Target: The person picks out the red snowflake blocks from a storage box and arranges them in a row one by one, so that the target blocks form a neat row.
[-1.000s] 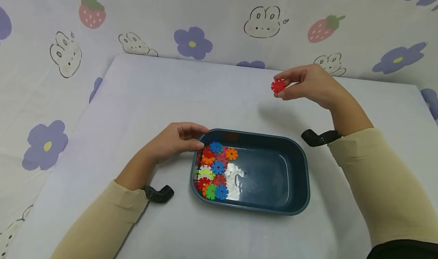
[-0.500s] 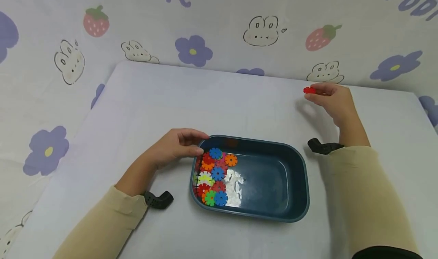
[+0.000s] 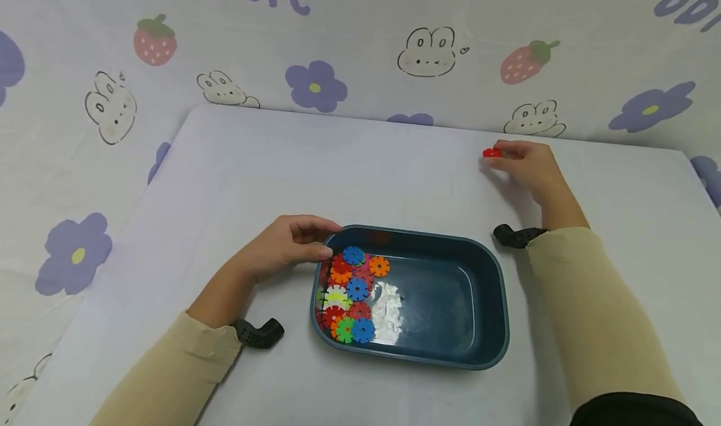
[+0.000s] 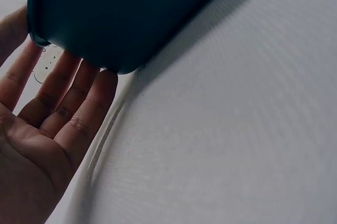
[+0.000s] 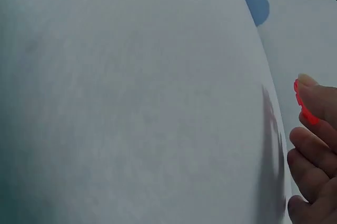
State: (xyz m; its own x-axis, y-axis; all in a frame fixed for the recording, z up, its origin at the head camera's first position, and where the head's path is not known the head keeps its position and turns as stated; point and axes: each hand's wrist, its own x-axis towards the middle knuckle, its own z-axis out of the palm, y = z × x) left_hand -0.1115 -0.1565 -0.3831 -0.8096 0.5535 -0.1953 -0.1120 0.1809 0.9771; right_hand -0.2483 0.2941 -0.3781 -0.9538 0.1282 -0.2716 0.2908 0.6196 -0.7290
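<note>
At the table's far right, my right hand (image 3: 526, 166) pinches a red notched plastic disc (image 3: 492, 153) between thumb and fingers, above the surface. The right wrist view shows the red disc (image 5: 304, 103) nearly edge-on, partly covered by the thumb. My left hand (image 3: 287, 244) holds the upper left corner of a dark blue plastic basin (image 3: 450, 235), thumb at the rim. From the left wrist view, the fingers (image 4: 87, 103) lie against the basin's outer wall. Several colourful notched discs (image 3: 358, 288) lie overlapping along the left end inside the basin.
A white cloth (image 3: 253, 157) covers the table. Behind it hangs a patterned backdrop (image 3: 360, 44) with rabbits, flowers and strawberries. Black curved devices sit at both wrists, the left one (image 3: 261, 333) beside the basin and the right one (image 3: 515, 235) beyond its upper right corner.
My right hand has moved right with the red disc, then slightly back left. The disc has turned from face-on to nearly flat. My left hand keeps its hold on the basin.
</note>
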